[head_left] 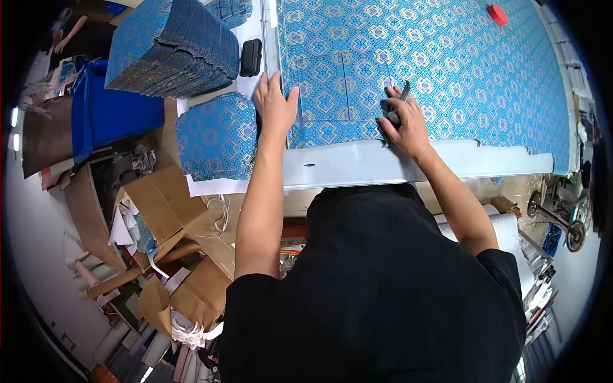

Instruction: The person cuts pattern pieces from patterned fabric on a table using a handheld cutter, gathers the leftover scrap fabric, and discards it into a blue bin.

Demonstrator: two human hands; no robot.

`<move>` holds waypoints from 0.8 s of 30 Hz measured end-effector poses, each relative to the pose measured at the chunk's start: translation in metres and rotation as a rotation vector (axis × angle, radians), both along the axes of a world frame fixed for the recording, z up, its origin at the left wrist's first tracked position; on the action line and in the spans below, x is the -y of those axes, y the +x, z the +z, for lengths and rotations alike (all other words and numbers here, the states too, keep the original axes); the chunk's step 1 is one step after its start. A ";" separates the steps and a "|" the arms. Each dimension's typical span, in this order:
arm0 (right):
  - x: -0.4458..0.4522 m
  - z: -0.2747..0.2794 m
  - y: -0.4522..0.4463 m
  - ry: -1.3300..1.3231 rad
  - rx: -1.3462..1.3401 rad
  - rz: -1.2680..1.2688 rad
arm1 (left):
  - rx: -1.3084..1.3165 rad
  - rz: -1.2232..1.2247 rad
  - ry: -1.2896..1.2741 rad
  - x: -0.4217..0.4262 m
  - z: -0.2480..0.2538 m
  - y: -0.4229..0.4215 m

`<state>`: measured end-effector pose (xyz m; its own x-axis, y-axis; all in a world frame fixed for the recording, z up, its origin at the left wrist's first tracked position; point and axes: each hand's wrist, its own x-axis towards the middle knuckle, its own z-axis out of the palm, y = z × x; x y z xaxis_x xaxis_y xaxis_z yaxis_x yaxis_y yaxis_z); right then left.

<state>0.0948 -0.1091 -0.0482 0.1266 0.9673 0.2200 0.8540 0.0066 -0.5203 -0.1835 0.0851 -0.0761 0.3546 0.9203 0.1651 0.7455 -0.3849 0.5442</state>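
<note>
Blue patterned fabric (440, 83) lies flat on the table, with thin dark lines on it between my hands. My left hand (276, 105) rests with fingers spread at the fabric's left edge, over a pale strip, beside a small pile of cut patterned pieces (216, 137). In my right hand (408, 127) is a dark cutter-like tool (405, 93), pointing up and away over the fabric. Something dark and rounded, partly under the fingers, sits by that hand; its shape is hard to make out. A black case (251, 58) lies just beyond my left hand.
A tall stack of cut pieces (179, 54) stands at the back left. A red round object (497, 15) lies on the fabric at the far right. Left of the table are a blue bin (121, 118) and cardboard boxes (163, 201). Another person's hand (60, 46) shows at the upper left.
</note>
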 end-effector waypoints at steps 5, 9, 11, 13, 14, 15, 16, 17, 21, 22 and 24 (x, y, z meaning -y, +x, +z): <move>0.001 0.000 0.000 0.007 0.008 -0.005 | -0.001 0.066 -0.025 -0.027 -0.004 0.014; 0.000 -0.002 0.001 -0.004 0.013 -0.001 | -0.012 0.082 -0.026 -0.025 -0.001 0.016; 0.004 -0.002 0.002 -0.015 0.017 -0.009 | -0.008 0.071 0.022 -0.019 -0.004 0.016; 0.007 -0.004 0.003 0.018 -0.236 -0.055 | 0.034 0.062 0.024 -0.015 -0.005 0.014; 0.008 -0.010 0.004 0.128 -0.240 -0.080 | 0.040 0.054 0.029 -0.015 -0.006 0.011; 0.009 -0.007 0.004 0.129 -0.353 -0.141 | 0.074 0.040 0.020 -0.013 -0.002 0.009; 0.010 -0.004 0.003 0.131 -0.466 -0.200 | 0.073 0.045 0.018 -0.010 0.001 0.006; 0.012 0.000 0.005 0.199 -0.363 -0.250 | 0.092 0.044 0.021 -0.007 0.004 0.004; 0.042 0.007 0.025 0.060 -0.657 -0.510 | 0.082 0.027 0.033 0.019 0.027 0.003; 0.049 0.019 0.028 -0.064 -0.696 -0.579 | 0.081 0.025 0.025 0.024 0.031 0.004; 0.060 0.034 0.033 -0.011 -0.707 -0.510 | 0.120 -0.047 0.024 0.031 0.038 0.010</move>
